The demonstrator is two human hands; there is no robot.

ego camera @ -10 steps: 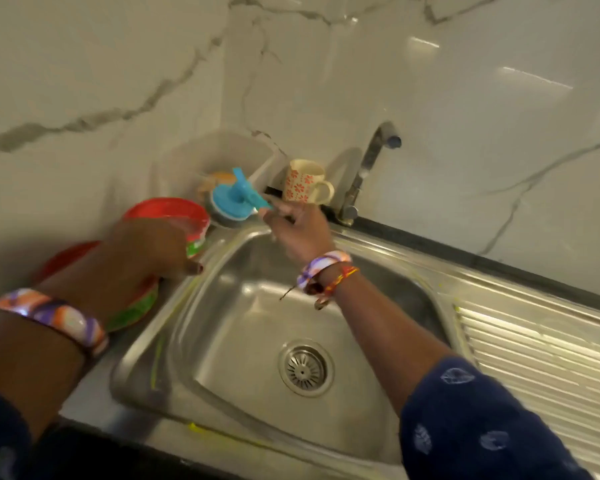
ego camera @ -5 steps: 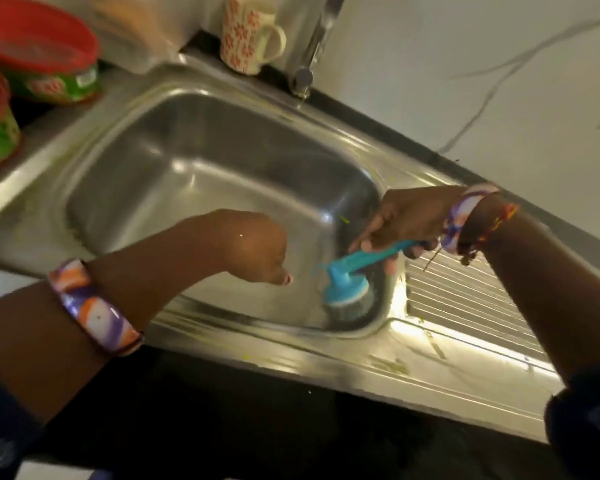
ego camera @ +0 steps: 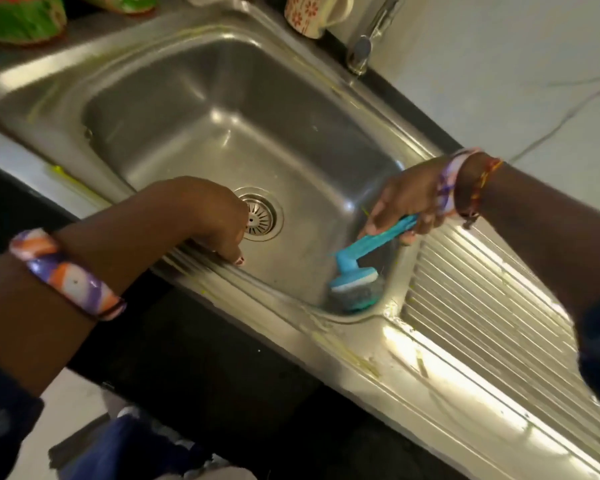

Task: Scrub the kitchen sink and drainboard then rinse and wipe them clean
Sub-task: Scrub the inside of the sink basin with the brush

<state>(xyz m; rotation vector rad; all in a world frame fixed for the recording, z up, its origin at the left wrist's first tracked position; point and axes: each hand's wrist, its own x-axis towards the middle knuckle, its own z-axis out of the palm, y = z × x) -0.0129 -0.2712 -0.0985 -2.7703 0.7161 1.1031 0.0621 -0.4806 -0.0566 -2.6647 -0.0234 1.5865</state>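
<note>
Dark tabletop (ego camera: pixel 194 344) carrying a steel sink (ego camera: pixel 222 98) set into it, ribbed drainboard (ego camera: pixel 482 306) joined at the sink's right. Behind the sink's far rim: a floral mug (ego camera: pixel 309 15) just left of the tap (ego camera: pixel 364 46). Beyond the sink's far-left corner: green-and-red bowls (ego camera: pixel 18 19).

Home kitchen: stainless steel sink (ego camera: pixel 194 98) with ribbed drainboard (ego camera: pixel 482 306), tap (ego camera: pixel 364 46) at back rim, floral mug (ego camera: pixel 309 15) beside it, marble-look wall (ego camera: pixel 516 81), green tubs (ego camera: pixel 18 19) on table.
</note>
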